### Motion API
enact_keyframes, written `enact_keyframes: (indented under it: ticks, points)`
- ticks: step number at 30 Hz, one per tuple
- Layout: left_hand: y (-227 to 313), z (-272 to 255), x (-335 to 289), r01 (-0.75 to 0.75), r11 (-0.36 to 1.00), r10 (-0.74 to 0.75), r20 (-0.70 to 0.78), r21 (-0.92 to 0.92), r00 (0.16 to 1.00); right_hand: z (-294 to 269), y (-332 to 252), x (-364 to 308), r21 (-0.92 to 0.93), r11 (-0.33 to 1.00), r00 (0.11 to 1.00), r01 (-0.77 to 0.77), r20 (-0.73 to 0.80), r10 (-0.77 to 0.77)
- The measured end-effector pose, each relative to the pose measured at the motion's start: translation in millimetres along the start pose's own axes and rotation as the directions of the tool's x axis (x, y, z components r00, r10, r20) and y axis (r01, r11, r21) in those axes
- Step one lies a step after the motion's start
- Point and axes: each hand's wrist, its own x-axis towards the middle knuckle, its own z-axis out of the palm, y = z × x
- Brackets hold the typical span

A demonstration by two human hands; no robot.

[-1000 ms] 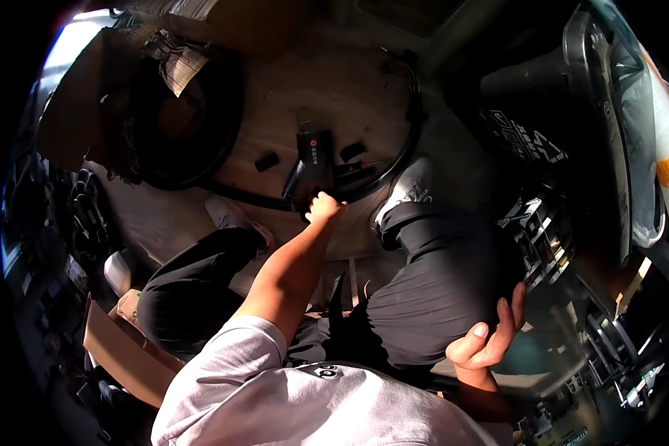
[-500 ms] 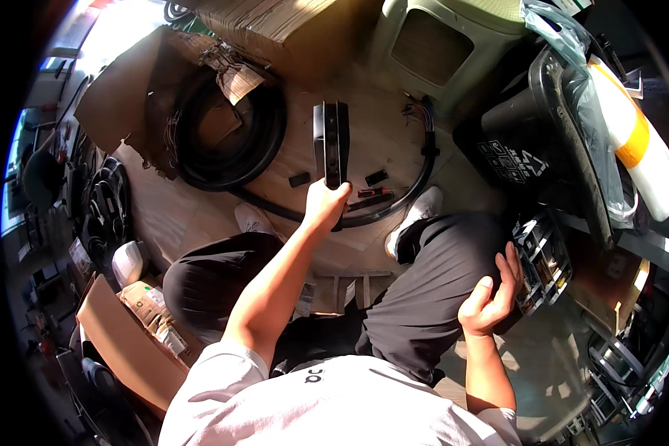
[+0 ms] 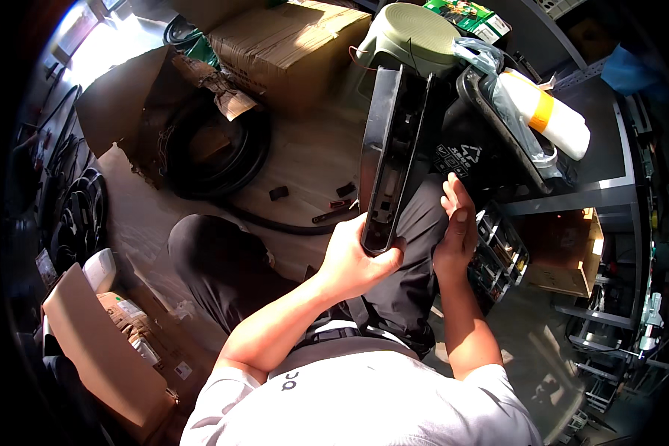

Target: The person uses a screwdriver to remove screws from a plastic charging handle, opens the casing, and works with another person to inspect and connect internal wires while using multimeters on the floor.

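A long black housing (image 3: 373, 156) with an open channel and rectangular cutouts stands tilted in front of me. Near its lower end my left hand (image 3: 358, 260) grips it, thumb on one side and fingers on the other. To the right, my right hand (image 3: 456, 234) holds nothing; it is raised above my right leg with fingers stretched out, apart from the housing. On the floor beyond lie two small black blocks (image 3: 278, 193) and a red-and-black tool (image 3: 340, 204). A thick black cable (image 3: 259, 152) is coiled at the far left, its end running behind the housing.
A cardboard box (image 3: 290, 56) and a pale green stool (image 3: 412, 33) stand at the back. To the right are a black bin (image 3: 476, 134), a white roll with an orange band (image 3: 550, 111) and a tool rack (image 3: 502, 249). An open carton (image 3: 100, 349) sits at lower left.
My left hand has brought the housing closer and to the right, tilting it. My right hand has moved up and left toward it. The view has shifted to the right.
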Motion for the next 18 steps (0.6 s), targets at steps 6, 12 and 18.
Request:
enact_keyframes:
  ticks: [6, 12, 18]
  points:
    - [-11, 40, -16, -0.285, 0.955, 0.295, 0.344, -0.083, 0.891, -26, -32, 15, 0.737, 0.631, 0.958, -0.24, 0.286, 0.03]
    - [-25, 58, -9, -0.367, 0.893, 0.448, 0.46, -0.258, 0.766, -62, -47, -8, 0.447, 0.881, 0.987, -0.156, 0.038, 0.155]
    - [-37, 60, -6, -0.277, 0.931, 0.365, 0.563, -0.238, 0.742, -68, -57, -18, 0.537, 0.839, 0.992, -0.089, 0.126, 0.025]
